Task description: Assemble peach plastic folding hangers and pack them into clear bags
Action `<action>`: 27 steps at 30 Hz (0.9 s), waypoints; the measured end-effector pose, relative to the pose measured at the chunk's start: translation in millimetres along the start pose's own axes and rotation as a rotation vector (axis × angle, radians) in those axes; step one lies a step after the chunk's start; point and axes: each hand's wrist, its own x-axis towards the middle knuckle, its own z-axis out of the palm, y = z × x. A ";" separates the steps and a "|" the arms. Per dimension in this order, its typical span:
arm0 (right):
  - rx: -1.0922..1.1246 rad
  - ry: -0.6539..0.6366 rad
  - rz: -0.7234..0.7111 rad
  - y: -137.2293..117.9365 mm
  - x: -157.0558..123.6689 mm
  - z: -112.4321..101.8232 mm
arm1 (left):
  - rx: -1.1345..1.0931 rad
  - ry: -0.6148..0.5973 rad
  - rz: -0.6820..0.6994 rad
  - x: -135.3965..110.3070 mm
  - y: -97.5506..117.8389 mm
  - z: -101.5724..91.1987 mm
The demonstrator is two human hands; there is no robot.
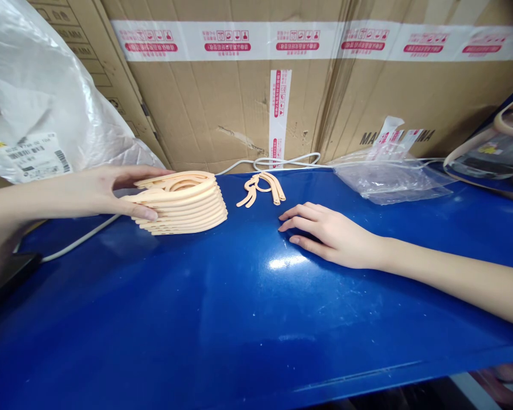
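Note:
A stack of several peach-coloured curved plastic frames (188,208) stands on the blue table (239,319). My left hand (115,191) wraps its left side, thumb low at the front and fingers over the top piece. A small bundle of loose peach strips (263,188) lies just behind and to the right of the stack. My right hand (329,233) rests flat on the table with its fingers stretched out, a little in front of the strips and holding nothing.
Taped cardboard boxes (248,97) form a wall behind the table. A large white plastic bag (38,108) sits at the left, a clear plastic bag (389,173) at the back right, and more peach-rimmed parts (496,148) at the far right. A white cable (282,162) runs along the back.

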 end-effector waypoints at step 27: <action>-0.002 0.001 -0.006 0.5 0.2 0.2 | -0.041 0.245 0.213 3.7 -4.8 1.1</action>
